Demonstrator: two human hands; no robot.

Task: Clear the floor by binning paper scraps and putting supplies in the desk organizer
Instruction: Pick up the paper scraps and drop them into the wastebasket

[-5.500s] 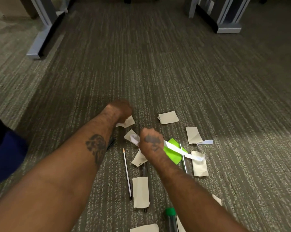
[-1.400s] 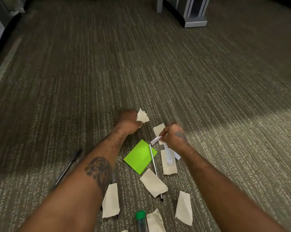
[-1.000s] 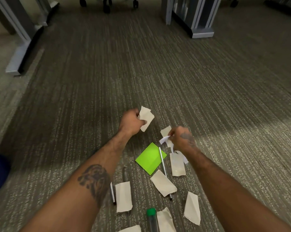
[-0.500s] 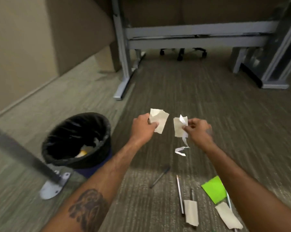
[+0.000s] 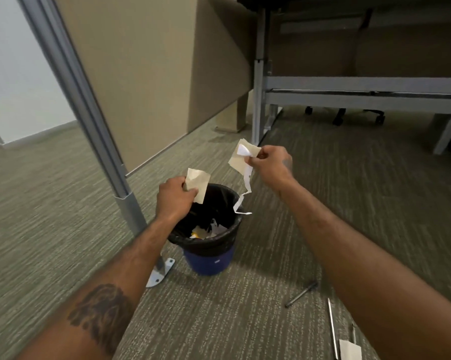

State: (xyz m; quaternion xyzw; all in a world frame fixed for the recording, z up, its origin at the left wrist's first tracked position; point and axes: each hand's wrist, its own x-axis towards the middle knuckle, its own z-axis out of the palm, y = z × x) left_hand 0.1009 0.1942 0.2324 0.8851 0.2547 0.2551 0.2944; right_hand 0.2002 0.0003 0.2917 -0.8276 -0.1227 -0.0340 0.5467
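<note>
Scraps of paper are up in the air by the bin, some in each hand. The left hand pinches a tan scrap, with thumb and fingers curled round its edge. It hangs over the bin's open mouth, so I think that one would drop in fine. The bin has a black bag with some paper in it, and it stands close by a metal leg. The long white strip is the tricky one. It dangles from the right hand, and its end sits right at the bin's right rim, maybe just outside. The right hand pinches that strip and a second scrap together. This hand is off to the right of the bin, not over it. If it lets go there, the light paper could flutter down onto the carpet. Moving that hand over the middle first looks safer. Pens and a floor scrap lie far right, and no organizer is in view
</note>
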